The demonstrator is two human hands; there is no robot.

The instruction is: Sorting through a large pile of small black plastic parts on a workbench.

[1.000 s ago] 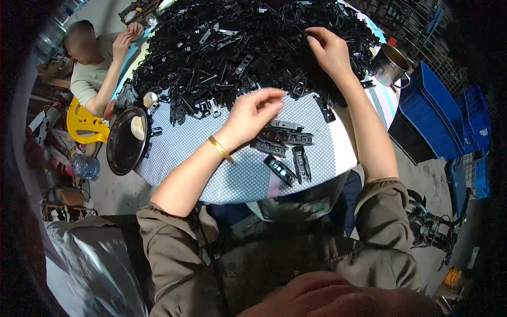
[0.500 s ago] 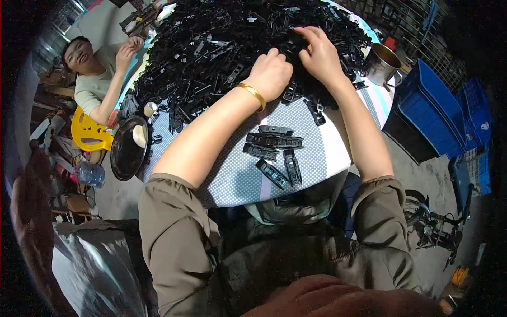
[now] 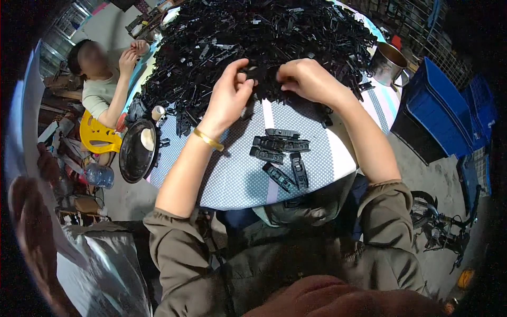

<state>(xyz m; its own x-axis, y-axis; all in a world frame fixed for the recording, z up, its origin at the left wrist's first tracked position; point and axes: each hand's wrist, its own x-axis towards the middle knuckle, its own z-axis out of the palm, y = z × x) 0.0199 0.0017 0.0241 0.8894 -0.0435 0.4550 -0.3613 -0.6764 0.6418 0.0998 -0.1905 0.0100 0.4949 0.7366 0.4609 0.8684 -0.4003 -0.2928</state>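
Olive sleeves: rolled above both forearms, nearest me.
Sorted set (image 3: 282, 157): black plastic clips lying apart on the dotted tablecloth (image 3: 232, 179).
Left hand (image 3: 228, 98): fingers pinched narrow on one black piece at the heap's edge.
Right hand (image 3: 306, 79): curled on the same piece; better lift it clear before joining.
Heap (image 3: 253, 37): loose clips beyond.

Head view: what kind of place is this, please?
Probably a small workshop for hand sorting or assembly. A big heap of black plastic parts covers the table, both hands, left and right, pick at it, and blue crates stand beside.
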